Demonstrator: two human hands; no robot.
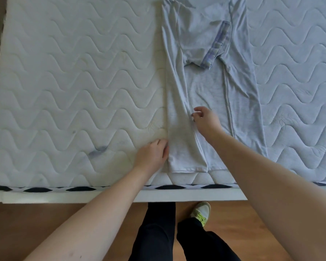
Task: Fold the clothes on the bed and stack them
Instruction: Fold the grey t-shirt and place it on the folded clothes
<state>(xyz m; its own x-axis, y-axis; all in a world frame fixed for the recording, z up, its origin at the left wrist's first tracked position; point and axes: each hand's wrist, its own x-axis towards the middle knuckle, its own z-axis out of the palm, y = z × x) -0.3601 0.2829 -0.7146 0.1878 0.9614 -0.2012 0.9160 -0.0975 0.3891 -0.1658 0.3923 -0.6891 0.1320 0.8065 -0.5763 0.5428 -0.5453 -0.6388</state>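
Pale T-shirt (205,95) lies lengthwise on the bed (73,81), centre-right of frame, both sides folded inward. Your left hand (152,154) rests flat, fingers straight, pinning the left fold's hem corner. Your right hand (205,119) pinches that flap's inner edge, likely straightening it.

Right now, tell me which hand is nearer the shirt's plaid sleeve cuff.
Right. The right hand lies on the shirt below the plaid sleeve cuff; the left hand is farther down, at the shirt's left edge.
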